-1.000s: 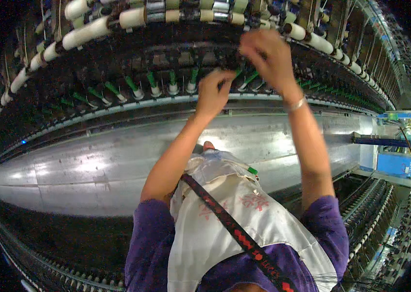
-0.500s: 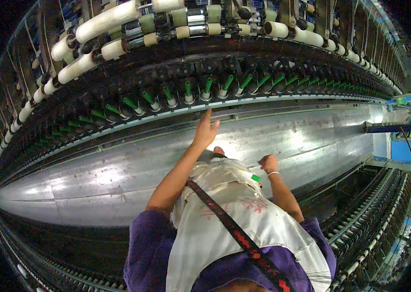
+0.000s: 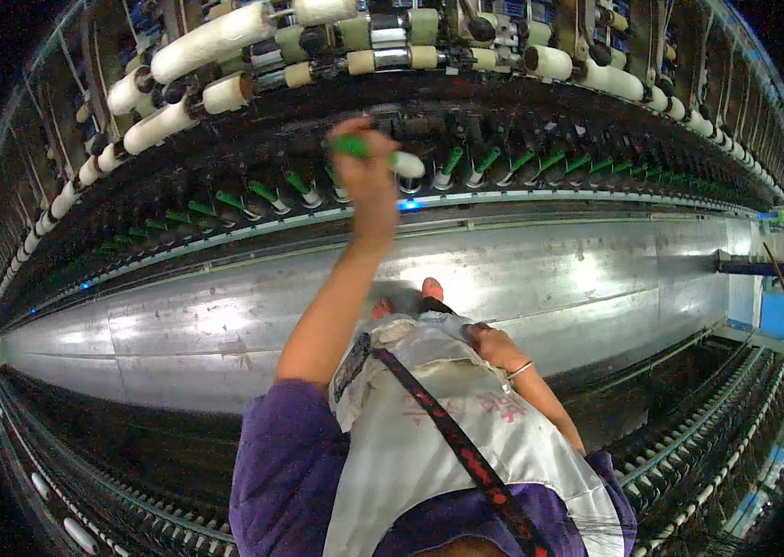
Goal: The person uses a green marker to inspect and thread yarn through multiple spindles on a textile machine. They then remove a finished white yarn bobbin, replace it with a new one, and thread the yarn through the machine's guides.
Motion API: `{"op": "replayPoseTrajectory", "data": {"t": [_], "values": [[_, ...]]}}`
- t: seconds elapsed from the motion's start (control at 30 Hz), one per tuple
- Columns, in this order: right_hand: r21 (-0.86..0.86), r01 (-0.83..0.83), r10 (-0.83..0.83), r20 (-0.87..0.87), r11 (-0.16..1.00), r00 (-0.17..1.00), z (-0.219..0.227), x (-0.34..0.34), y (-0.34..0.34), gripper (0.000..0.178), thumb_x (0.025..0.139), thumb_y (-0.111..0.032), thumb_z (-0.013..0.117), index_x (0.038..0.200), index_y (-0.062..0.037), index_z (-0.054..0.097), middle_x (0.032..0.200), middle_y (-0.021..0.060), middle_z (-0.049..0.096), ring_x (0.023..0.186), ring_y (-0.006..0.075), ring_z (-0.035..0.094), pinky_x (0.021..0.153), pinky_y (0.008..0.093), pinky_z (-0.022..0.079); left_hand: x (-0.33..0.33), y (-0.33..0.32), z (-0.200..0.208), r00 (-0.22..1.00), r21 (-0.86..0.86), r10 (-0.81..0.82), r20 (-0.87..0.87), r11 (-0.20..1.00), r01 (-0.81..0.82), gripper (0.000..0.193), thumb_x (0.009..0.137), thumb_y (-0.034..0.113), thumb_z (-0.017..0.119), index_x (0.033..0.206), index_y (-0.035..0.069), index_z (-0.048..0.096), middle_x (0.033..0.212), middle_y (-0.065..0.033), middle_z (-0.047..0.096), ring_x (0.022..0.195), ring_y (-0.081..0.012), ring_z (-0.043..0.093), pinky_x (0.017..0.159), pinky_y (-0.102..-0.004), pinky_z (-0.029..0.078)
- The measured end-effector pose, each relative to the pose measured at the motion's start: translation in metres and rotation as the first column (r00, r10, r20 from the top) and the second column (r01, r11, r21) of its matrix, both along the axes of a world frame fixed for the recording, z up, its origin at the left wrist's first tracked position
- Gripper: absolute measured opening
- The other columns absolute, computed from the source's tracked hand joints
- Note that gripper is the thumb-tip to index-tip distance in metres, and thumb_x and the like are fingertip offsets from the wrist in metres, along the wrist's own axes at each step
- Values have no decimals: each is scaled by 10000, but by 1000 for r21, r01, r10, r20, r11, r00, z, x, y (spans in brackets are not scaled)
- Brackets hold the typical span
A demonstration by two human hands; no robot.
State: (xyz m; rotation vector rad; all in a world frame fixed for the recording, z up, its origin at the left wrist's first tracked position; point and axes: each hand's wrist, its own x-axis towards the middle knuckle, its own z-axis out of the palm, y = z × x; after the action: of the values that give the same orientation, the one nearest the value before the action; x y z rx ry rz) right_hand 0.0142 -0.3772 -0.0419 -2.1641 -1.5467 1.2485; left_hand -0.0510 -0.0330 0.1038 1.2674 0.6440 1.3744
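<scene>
My left hand (image 3: pixel 366 162), smeared by motion, is raised over the spindle row and closed round a green bobbin (image 3: pixel 351 145). White yarn (image 3: pixel 408 165) is wound on its lower end, and the bobbin lies tilted beside a spindle. More green bobbins (image 3: pixel 449 165) stand in a row on both sides of the hand. At the front of my white apron (image 3: pixel 429 390), my right hand (image 3: pixel 496 348) rests with its fingers curled at the cloth's upper edge. Its fingertips are partly hidden, so what they hold cannot be made out.
Rollers (image 3: pixel 211 45) wound with white fibre run above the spindles. A pale rail (image 3: pixel 540 192) with a lit blue lamp (image 3: pixel 411 204) edges the row. Behind me stands another machine row (image 3: pixel 689 441). A blue bar (image 3: pixel 763 266) juts in at the right.
My left hand has risen from the rail to the spindles and taken hold of a bobbin. My right hand has moved in to the apron. A blue lamp now shows on the rail.
</scene>
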Motion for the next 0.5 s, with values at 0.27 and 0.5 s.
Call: {"op": "replayPoseTrajectory", "data": {"t": [0.27, 0.5], "values": [[203, 374, -314, -275, 905, 909, 129, -10, 70, 257, 710, -41, 695, 964, -84, 687, 797, 143, 644, 726, 290, 624, 683, 379, 491, -98, -2, -4, 814, -513, -108, 571, 727, 457, 411, 829, -119, 529, 1180, 84, 463, 919, -62, 564, 957, -233, 564, 923, -665, 437], [589, 626, -498, -390, 512, 774, 148, -38, 143, 157, 780, -63, 722, 931, -30, 701, 644, -17, 511, 577, 74, 433, 531, 243, 381, -96, -46, -8, 852, -629, -31, 522, 661, 409, 450, 804, -162, 530, 1184, 71, 477, 1041, -76, 560, 1059, -265, 562, 934, -579, 472]]}}
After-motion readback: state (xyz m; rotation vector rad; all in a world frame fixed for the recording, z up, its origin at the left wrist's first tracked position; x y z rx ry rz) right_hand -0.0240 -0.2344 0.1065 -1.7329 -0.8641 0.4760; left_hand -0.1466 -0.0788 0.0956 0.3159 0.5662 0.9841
